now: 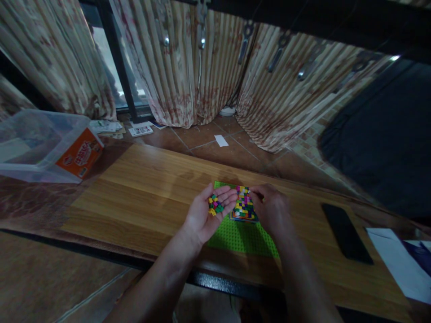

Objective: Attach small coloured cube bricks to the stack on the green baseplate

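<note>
The multicoloured brick block (244,205) sits on the green studded baseplate (242,240), whose breadth presumably steadies it on the wooden bench (141,193). My left hand (204,220) lies palm up beside it, cupped like a dish so the loose bricks (215,205) don't spill. My right hand (272,208) has its grip narrowed at the block's far right corner; whether a brick is pinched there, I can't tell. The black smartphone (346,233) lies well apart, clear of my forearms.

Home-like room, long patterned curtains (178,76), tiled floor (50,278), wooden tabletop (144,193)
</note>
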Tool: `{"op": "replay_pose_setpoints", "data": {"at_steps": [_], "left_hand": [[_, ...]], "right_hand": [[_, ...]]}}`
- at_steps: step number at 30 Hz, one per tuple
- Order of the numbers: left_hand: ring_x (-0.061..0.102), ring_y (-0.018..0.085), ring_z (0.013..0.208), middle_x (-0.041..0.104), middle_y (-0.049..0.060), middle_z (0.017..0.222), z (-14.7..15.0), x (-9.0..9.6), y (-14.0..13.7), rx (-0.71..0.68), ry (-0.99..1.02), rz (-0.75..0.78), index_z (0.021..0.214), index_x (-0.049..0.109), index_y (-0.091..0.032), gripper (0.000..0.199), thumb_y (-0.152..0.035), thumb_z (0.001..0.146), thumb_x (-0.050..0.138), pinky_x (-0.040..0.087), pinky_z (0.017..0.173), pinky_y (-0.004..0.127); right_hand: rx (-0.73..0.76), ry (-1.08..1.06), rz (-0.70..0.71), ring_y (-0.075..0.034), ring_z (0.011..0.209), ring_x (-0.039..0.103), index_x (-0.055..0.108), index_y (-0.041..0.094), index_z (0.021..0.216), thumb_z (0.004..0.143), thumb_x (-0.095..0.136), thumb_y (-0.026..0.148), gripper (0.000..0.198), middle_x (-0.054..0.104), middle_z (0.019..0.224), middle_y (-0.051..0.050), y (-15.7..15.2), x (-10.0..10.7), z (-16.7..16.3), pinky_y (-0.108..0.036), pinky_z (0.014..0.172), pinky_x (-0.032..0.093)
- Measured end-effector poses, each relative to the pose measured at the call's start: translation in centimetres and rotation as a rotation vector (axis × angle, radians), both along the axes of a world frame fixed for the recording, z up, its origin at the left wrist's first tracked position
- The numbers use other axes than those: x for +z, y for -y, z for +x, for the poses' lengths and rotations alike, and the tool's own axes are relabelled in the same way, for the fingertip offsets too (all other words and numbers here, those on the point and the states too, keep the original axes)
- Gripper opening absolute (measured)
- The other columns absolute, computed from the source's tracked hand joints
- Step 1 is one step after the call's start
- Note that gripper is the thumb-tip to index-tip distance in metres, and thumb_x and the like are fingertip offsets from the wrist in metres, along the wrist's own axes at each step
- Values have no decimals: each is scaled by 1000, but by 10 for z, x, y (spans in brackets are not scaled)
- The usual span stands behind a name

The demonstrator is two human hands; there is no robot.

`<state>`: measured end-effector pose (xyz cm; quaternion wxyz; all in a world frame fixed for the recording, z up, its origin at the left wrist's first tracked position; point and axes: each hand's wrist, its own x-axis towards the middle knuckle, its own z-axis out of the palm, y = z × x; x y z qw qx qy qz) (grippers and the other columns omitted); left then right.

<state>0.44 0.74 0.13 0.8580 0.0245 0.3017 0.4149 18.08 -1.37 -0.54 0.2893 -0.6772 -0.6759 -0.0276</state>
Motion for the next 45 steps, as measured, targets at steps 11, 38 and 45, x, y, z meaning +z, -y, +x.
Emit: {"op": "replay_pose_setpoints", "data": {"at_steps": [11,38,45], "left_hand": [[69,20,85,71,15,88,0,0,1,-2,-5,15,88,66,-5,36,-33,95,43,54,87,31],[68,19,86,71,17,92,0,1,2,-2,14,24,91,65,-6,37,-36,95,45,53,87,31],[67,23,92,70,20,97,1,3,3,-77,53,72,97,66,-3,50,-44,96,37,53,86,33]], "right_hand": [[-40,-183,51,-22,69,68,72,15,87,79,54,25,22,73,82,-9,0,-3,-1,-34,69,52],[-87,-634,-9,-23,76,68,74,18,81,79,65,39,23,74,83,-7,-11,-26,6,-38,74,52],[-22,-377,138,-24,86,66,73,18,87,85,62,33,19,72,89,-9,-5,-12,0,-40,82,51]]}}
